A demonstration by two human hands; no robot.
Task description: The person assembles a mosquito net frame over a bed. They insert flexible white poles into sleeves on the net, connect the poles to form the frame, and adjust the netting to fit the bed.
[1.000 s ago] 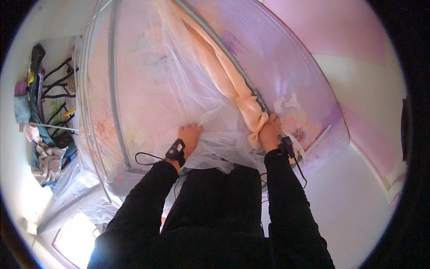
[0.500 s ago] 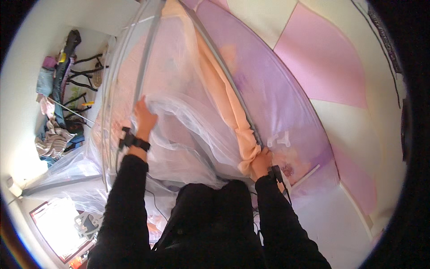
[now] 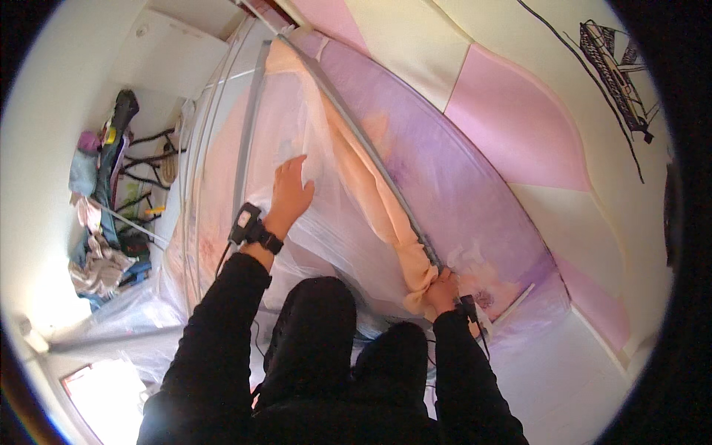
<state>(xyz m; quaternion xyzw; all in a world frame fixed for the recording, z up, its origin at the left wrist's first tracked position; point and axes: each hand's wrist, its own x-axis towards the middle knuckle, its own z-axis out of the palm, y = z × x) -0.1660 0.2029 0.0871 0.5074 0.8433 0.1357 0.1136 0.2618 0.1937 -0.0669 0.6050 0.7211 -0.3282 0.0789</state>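
Note:
Sheer white netting [image 3: 293, 126] spreads over a peach and purple printed sheet [image 3: 437, 170]. A long strip of peach fabric [image 3: 356, 159] runs down it beside a grey edging band [image 3: 382, 174]. My left hand [image 3: 291, 194] is open over the netting, its fingers pointing away from me; whether it touches the net cannot be made out. At the strip's near end, my right hand [image 3: 443, 291] is closed around the bunched peach fabric, next to the band's end. A second grey band [image 3: 251, 133] lies left of my left hand.
Thin pale poles [image 3: 194, 178] run along the left. Behind them are a black rack [image 3: 156, 159] and piled clothes [image 3: 104, 259]. A pink and cream padded wall [image 3: 512, 119] borders the right side. A bright window [image 3: 104, 397] is at lower left.
My left hand has moved right, off the left grey band and over the netting. The right hand keeps its grip on the peach fabric. My knees have shifted, and the view has tilted.

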